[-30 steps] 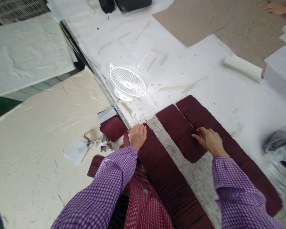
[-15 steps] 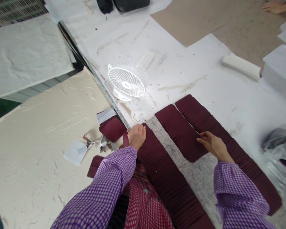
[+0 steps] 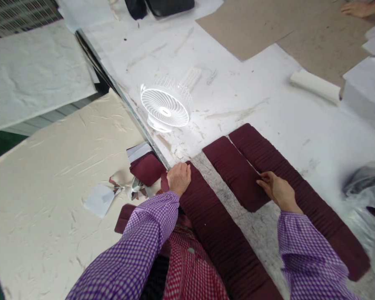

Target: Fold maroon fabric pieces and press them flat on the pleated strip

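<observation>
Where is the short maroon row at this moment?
In the head view, the short row lies right of centre, between the long left row and the long right row, with the right hand at its near end.

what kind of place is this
Probably a sewing or fabric workshop: long rows of maroon cloth pieces overlap near the edge of a big white worktable, with large brown sheets spread farther back.

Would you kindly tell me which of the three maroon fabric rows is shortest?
The middle row, with the right hand at its right edge. The left row and right row both extend well beyond its near end.
</observation>
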Demonstrator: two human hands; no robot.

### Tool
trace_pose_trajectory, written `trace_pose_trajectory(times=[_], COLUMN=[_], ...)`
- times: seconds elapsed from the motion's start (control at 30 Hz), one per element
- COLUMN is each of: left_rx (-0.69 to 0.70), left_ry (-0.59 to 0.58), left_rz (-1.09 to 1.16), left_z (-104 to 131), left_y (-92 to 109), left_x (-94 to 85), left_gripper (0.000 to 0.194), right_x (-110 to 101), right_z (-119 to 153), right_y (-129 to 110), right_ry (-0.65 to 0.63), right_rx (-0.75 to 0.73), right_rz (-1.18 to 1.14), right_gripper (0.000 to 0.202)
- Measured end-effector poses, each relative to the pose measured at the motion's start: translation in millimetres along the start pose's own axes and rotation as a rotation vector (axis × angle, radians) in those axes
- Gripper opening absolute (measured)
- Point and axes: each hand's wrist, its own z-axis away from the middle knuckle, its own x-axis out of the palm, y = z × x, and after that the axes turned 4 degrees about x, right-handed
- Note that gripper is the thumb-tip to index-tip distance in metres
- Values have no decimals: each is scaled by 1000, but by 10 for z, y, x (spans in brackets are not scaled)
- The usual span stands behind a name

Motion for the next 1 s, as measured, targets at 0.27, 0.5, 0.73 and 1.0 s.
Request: trace_pose_trajectory(times=[0.27, 0.5, 0.73, 1.0], left_rx=[11, 18, 20, 6], left_ry=[4, 4, 13, 13], left_rz=[-15, -30, -36, -16], left_z=[-5, -7, -3, -2], left_y=[3, 8, 3, 3], left_x=[-12, -17, -6, 7], left_gripper=[27, 27, 27, 27], right_x=[-70, -205, -301, -319], right_z=[32, 52, -187, -268], right_y=[-103, -218, -280, -217], right_ry=[-9, 28, -68, -150], right_rx=[37, -121, -347, -435], right_rz=[21, 51, 95, 130], right_gripper=[27, 33, 47, 22])
